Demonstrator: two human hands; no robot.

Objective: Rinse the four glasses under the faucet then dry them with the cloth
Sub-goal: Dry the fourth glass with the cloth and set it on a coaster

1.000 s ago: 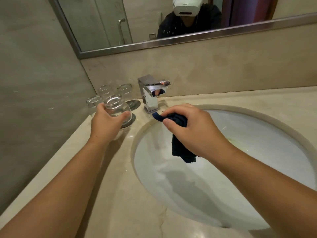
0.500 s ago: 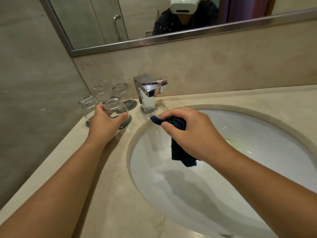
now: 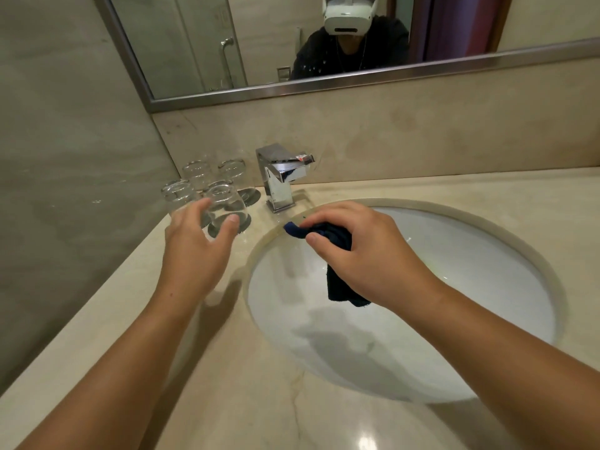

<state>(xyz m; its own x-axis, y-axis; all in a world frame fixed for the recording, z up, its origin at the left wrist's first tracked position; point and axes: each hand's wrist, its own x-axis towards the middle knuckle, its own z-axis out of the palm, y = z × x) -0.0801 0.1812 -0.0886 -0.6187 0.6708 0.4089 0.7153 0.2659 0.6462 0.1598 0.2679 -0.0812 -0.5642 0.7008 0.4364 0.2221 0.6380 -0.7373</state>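
The four glasses (image 3: 196, 172) are standing in a tight cluster on the counter (image 3: 227, 384), two in front and two behind. They are sitting in the back left corner, close to the side wall (image 3: 65, 157) and just left of the faucet (image 3: 279, 177). The front right glass (image 3: 224, 201) is resting on a dark round coaster (image 3: 227, 228), and another such disc is showing beside the glass behind it.

The left hand (image 3: 194, 251) is hovering over the counter just in front of the front right glass. Its fingers are spread and nearly straight, and it is holding nothing. The tip of its thumb is overlapping the lower edge of that glass in this view, and it is not possible to tell whether it is touching.

The right hand (image 3: 367, 251) is gripping the dark blue cloth (image 3: 337, 287) with curled fingers. It is holding the cloth over the rear left part of the white sink (image 3: 487, 287), near the faucet's spout. One corner of the cloth is sticking out past the thumb toward the faucet, and the rest is hanging below the palm into the basin.

Above the backsplash, the mirror (image 3: 194, 43) is reflecting a person in a dark top wearing a white headset.
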